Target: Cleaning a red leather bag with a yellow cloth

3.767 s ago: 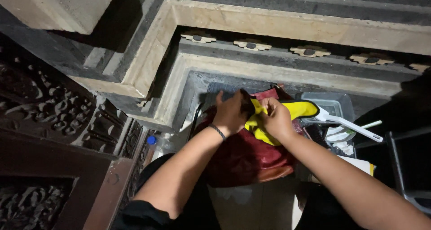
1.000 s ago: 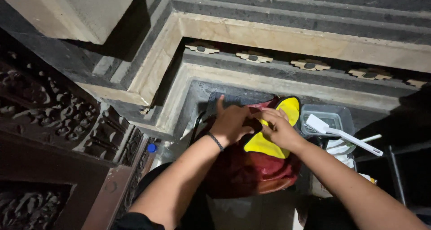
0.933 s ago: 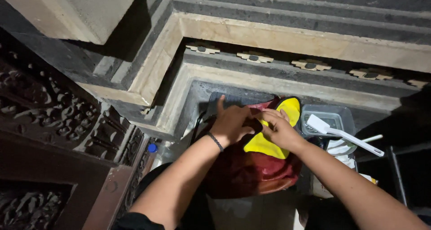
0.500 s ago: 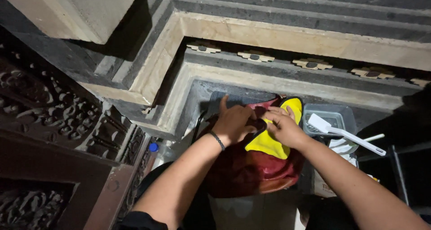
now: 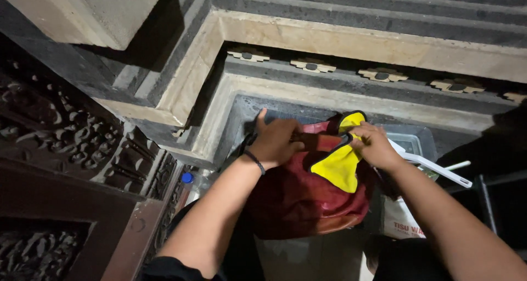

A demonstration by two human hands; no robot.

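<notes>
Mid-frame, the left hand (image 5: 277, 142) gripped the red bag (image 5: 307, 196) while the right hand (image 5: 375, 146) pinched the yellow cloth (image 5: 338, 166), apparently mid-stuffing, needing a downward push.

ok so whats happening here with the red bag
A person is bent over a dark red bag set against carved stone steps. The left hand grips the bag's top edge, and the right hand holds a yellow cloth with dark trim at the bag's opening. A clear plastic container and a white utensil lie just to the right.
</notes>
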